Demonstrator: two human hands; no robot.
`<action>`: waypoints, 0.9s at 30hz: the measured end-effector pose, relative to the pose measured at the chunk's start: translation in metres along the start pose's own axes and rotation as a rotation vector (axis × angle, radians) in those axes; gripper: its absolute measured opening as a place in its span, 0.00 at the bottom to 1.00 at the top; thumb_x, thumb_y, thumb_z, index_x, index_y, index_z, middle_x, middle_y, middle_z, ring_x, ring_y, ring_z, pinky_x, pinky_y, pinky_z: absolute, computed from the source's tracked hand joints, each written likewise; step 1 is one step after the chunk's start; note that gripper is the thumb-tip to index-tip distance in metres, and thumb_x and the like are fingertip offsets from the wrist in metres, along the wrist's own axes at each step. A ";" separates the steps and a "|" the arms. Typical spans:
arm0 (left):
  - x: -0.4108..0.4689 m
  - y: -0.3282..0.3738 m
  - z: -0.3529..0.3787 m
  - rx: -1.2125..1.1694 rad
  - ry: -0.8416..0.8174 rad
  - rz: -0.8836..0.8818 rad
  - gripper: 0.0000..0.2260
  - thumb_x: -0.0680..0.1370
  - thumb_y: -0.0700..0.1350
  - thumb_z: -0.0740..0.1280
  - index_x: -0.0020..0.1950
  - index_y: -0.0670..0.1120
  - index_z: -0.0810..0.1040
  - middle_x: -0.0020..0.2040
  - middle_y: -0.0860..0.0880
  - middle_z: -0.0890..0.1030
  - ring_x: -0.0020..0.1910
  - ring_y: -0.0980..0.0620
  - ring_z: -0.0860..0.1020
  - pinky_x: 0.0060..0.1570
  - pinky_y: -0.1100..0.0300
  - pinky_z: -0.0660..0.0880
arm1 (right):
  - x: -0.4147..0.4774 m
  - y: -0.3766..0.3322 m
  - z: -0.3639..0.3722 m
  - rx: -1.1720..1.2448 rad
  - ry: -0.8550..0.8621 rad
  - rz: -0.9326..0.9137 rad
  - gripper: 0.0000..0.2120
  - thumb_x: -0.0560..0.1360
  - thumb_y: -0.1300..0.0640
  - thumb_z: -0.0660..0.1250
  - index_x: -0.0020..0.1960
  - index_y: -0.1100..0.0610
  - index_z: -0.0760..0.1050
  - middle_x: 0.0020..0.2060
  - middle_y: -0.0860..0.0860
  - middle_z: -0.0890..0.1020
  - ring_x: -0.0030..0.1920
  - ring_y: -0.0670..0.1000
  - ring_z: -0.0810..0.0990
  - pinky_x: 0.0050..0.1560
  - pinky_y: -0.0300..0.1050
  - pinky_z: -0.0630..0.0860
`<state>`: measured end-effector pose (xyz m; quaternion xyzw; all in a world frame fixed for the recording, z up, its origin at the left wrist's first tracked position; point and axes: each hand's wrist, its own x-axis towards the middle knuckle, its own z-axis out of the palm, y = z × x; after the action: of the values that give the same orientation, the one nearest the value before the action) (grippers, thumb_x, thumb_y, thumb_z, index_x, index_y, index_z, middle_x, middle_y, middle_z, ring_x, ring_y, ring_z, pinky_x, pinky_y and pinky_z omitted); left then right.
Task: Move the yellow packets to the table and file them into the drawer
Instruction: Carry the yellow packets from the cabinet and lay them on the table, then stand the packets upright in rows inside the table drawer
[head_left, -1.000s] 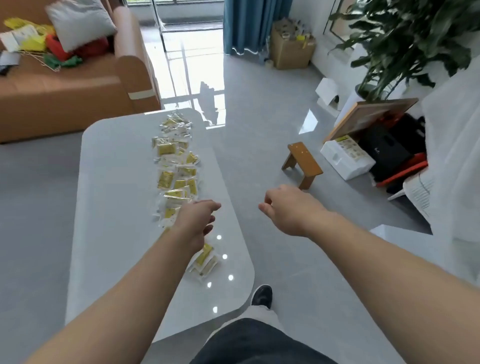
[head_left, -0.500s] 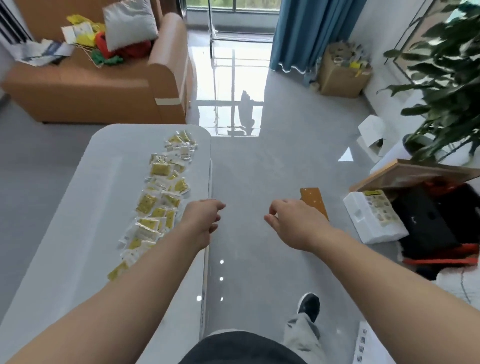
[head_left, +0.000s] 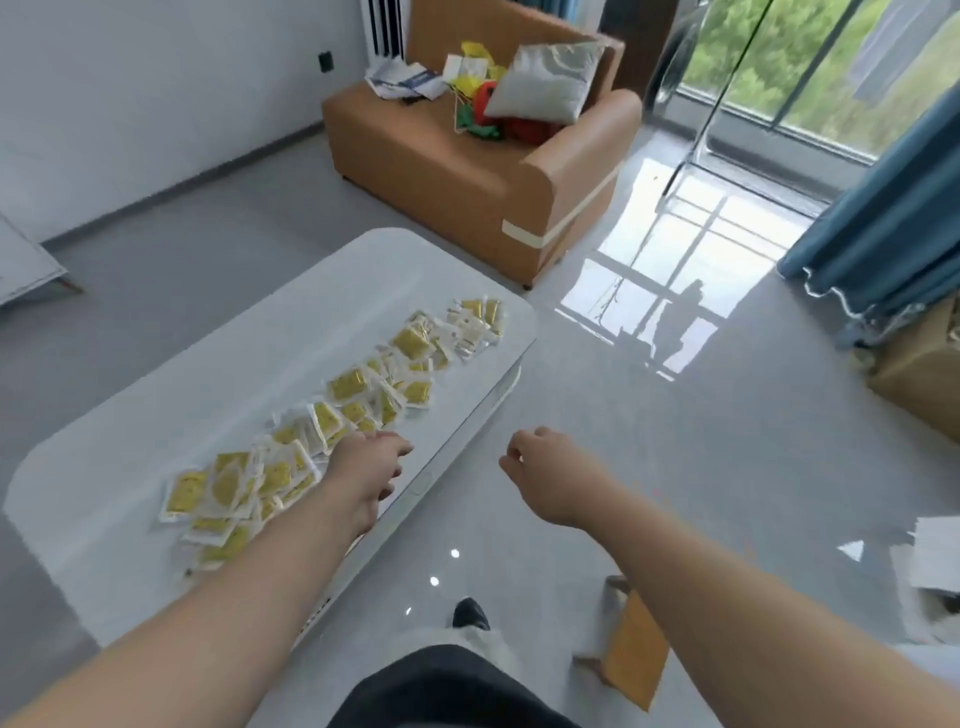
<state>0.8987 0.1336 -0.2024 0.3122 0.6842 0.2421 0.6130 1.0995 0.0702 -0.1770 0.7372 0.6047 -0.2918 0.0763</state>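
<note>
Several yellow packets (head_left: 348, 387) in clear wrappers lie in a long strip across the white table (head_left: 156, 405). My left hand (head_left: 369, 467) hangs over the table's right edge, beside the middle of the strip, fingers loosely curled and holding nothing. My right hand (head_left: 545, 467) is out over the grey floor to the right of the table, fingers loosely curled, also holding nothing. No drawer shows in this view.
A tan sofa (head_left: 467, 156) with a grey cushion (head_left: 545, 83) and loose papers and yellow items stands beyond the table. A small wooden stool (head_left: 631, 654) is on the floor at lower right. Blue curtain (head_left: 893, 223) and a cardboard box (head_left: 919, 379) are at right.
The view has swung left as I walk round the table's end; the sofa is now straight ahead and the stool is behind my right arm. Both hands stay loosely curled, holding nothing.
</note>
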 end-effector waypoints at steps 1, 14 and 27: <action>0.010 0.002 0.004 -0.026 0.016 0.010 0.04 0.79 0.37 0.68 0.46 0.45 0.75 0.44 0.45 0.73 0.41 0.48 0.69 0.34 0.58 0.64 | 0.012 0.003 -0.006 -0.037 -0.010 -0.042 0.18 0.85 0.47 0.52 0.65 0.55 0.73 0.57 0.54 0.75 0.59 0.59 0.76 0.60 0.56 0.75; 0.083 0.009 0.046 -0.210 0.272 -0.094 0.06 0.77 0.39 0.70 0.46 0.47 0.75 0.45 0.47 0.77 0.44 0.48 0.73 0.43 0.57 0.70 | 0.166 0.017 -0.053 -0.337 -0.222 -0.361 0.16 0.85 0.49 0.50 0.64 0.55 0.71 0.60 0.53 0.75 0.58 0.56 0.74 0.59 0.54 0.76; 0.145 -0.101 0.133 -0.134 0.621 -0.360 0.05 0.76 0.43 0.71 0.47 0.48 0.75 0.44 0.51 0.78 0.39 0.53 0.75 0.36 0.61 0.69 | 0.303 0.034 0.054 -0.677 -0.548 -0.753 0.16 0.85 0.50 0.53 0.68 0.54 0.71 0.64 0.55 0.74 0.64 0.59 0.75 0.62 0.55 0.75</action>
<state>1.0098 0.1619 -0.3920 0.0575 0.8644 0.2580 0.4277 1.1425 0.2929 -0.3876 0.3029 0.8435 -0.2692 0.3526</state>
